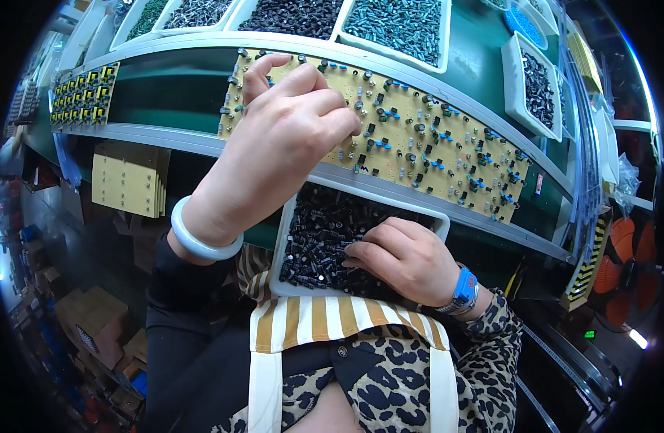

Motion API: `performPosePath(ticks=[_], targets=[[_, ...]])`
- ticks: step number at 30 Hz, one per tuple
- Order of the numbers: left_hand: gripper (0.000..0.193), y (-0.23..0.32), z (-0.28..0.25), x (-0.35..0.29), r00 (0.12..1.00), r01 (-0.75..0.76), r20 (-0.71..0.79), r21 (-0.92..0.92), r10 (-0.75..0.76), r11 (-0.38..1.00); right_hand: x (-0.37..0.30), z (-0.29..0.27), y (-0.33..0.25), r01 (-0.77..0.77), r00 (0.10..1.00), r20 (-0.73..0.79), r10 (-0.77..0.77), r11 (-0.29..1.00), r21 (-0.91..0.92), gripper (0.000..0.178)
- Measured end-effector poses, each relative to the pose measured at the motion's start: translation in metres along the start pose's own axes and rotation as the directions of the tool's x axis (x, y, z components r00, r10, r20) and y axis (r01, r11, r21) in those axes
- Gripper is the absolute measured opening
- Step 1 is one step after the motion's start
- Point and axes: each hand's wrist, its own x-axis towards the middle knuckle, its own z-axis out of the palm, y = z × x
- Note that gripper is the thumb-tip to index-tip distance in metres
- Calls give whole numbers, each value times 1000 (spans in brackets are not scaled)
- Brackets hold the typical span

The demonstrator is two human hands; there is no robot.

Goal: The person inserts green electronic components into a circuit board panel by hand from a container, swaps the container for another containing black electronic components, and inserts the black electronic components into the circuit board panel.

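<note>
My left hand (288,119) is over the left part of a long yellow circuit board (389,162) fitted with rows of small components. Its fingers are curled, and whatever sits at the fingertips is hidden behind the hand. Down in a white tray (278,267) close to my body lies a heap of small black cylindrical capacitors (317,242). My right hand (407,260) reaches into that tray from the right, thumb and fingers drawn together among the capacitors. Whether one is between them I cannot tell.
Metal rails (490,231) edge the green conveyor (169,94) under the board. Beyond it stand white bins of parts, including green cylinders (397,32) and dark ones (292,18). A board with yellow-black parts (84,95) lies left; stacked boards (130,177) hang below. An orange fan (620,270) stands right.
</note>
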Motion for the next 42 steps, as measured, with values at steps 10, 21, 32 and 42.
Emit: performPosePath(ticks=[10,21,32,42], targets=[[18,57,7,-44,993,-92,44,-233,105,968,-46,-33,8,-228,899,-356,255,967,116,25],[11,103,48,-28,856,-271,280,-472,434,839,-112,-73,35,-608,488,-422,764,644,464,18],[14,124,52,-14,898,-275,158,-526,411,805,-101,-85,49,-558,747,-484,456,825,-84,13],[23,104,36,7,1000,-22,-7,-591,23,806,-93,-95,53,-572,789,-403,464,794,-206,12]])
